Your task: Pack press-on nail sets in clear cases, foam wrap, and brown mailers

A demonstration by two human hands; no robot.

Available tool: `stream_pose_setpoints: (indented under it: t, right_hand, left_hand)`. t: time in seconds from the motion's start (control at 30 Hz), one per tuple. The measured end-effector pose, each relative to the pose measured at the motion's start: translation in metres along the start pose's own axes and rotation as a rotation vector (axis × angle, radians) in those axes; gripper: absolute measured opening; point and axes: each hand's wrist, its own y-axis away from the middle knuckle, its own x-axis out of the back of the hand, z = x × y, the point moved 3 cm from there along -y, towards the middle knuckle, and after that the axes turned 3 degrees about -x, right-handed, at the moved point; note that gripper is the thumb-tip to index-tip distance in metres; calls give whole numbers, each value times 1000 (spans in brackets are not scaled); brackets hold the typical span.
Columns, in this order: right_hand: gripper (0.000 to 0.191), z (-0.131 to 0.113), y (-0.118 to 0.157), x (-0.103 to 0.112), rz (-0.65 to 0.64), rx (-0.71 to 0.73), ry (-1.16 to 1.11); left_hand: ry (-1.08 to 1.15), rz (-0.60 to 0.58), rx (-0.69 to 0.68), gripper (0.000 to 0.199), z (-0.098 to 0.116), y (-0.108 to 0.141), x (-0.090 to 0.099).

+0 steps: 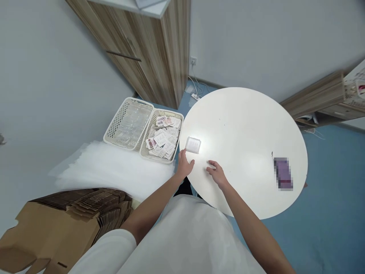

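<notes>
A small whitish, see-through plastic box [193, 145] lies flat near the left edge of the round white table [242, 125]. My left hand [184, 165] is at the table's edge, its fingertips at the near left corner of the box and its thumb spread away. Whether the fingertips touch the box I cannot tell. Over the table, to the right of the box and apart from it, my right hand [217, 173] is held with loosely bent, parted fingers and nothing in them.
Left of the table stand a white basket of printed cards [161, 156] and a white basket of clear plastic pieces [107, 133]. Nearer me are a stack of white foam sheets [114, 167] and folded cardboard boxes [57, 232]. A pixelated purple item [283, 173] lies on the table's right.
</notes>
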Motion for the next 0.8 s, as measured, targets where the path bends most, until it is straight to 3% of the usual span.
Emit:
stream_pose_setpoints:
  t: [0.27,0.4,0.6,0.8]
  right_hand:
    - [41,18,30,42,-95,141,91]
    - [38,25,32,52,-156,197,60]
    - [38,35,40,47,-275,231,86]
    - [37,28,41,24,-387,344,203]
  left_hand:
    - [-38,-13,91,73,10,21,1]
    - [-22,-56,129,61,17,42,-5]
    - [16,-177,81,50,22,91,-17]
    - [-66,-29,-29,47,23,151,5]
